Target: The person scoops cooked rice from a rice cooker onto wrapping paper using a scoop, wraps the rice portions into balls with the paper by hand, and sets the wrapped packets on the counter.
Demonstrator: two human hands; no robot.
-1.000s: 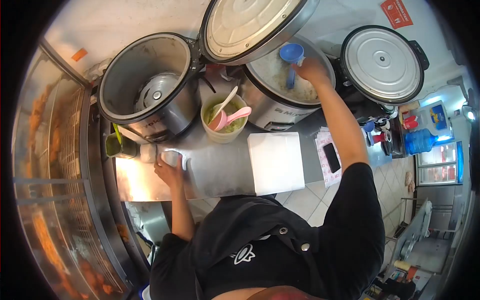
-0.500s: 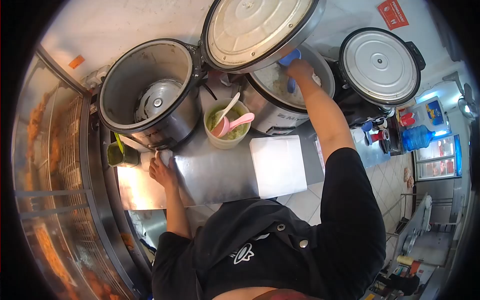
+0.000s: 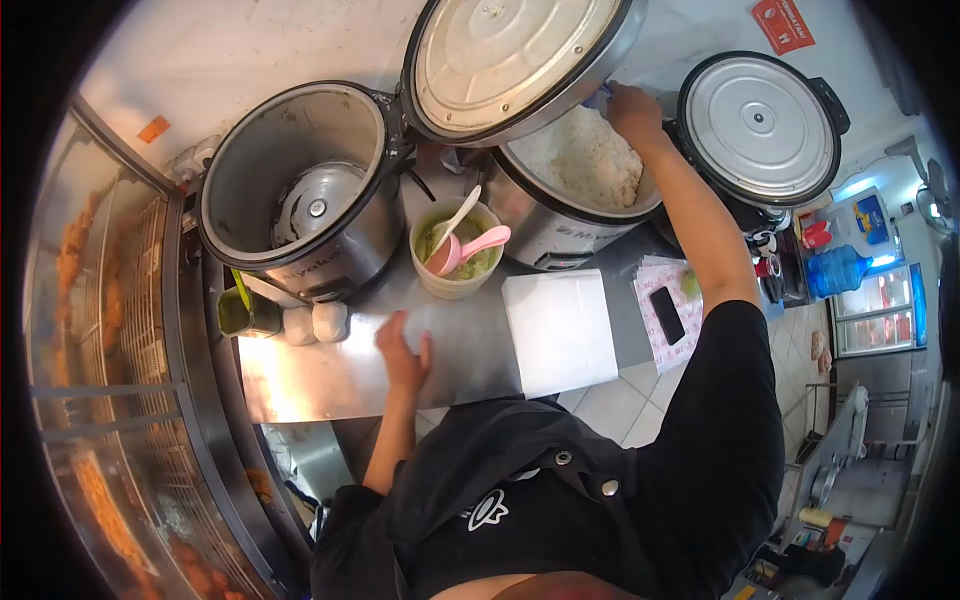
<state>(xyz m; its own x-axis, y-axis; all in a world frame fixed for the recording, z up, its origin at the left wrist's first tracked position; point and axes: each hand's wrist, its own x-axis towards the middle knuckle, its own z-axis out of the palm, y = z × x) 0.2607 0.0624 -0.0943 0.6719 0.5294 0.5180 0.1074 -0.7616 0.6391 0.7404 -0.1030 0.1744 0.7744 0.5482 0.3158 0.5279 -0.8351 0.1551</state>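
Note:
My left hand (image 3: 404, 356) is over the steel counter (image 3: 455, 360), fingers apart and holding nothing. To its left, two white wrapped bundles (image 3: 314, 324) sit side by side near a green container (image 3: 248, 312). My right hand (image 3: 634, 112) is closed on a blue scoop (image 3: 599, 97) at the far rim of the open rice cooker (image 3: 570, 232); the raised lid partly hides the scoop. White rice (image 3: 590, 165) shows inside. Between the cookers stands a tub (image 3: 443, 284) of green food with a pink ladle (image 3: 470, 246) and a white-handled utensil (image 3: 460, 215).
An open cooker with a bare inside (image 3: 300, 205) stands at left, a lidded one (image 3: 757, 120) at right. White paper sheets (image 3: 560, 330) and a black phone (image 3: 667, 315) on printed papers lie near the front edge. A glass display case (image 3: 110, 350) fills the left side.
My left hand has let go of a white bundle beside the other one and moved right. My right hand has moved from inside the cooker up and right to its far rim with the blue scoop.

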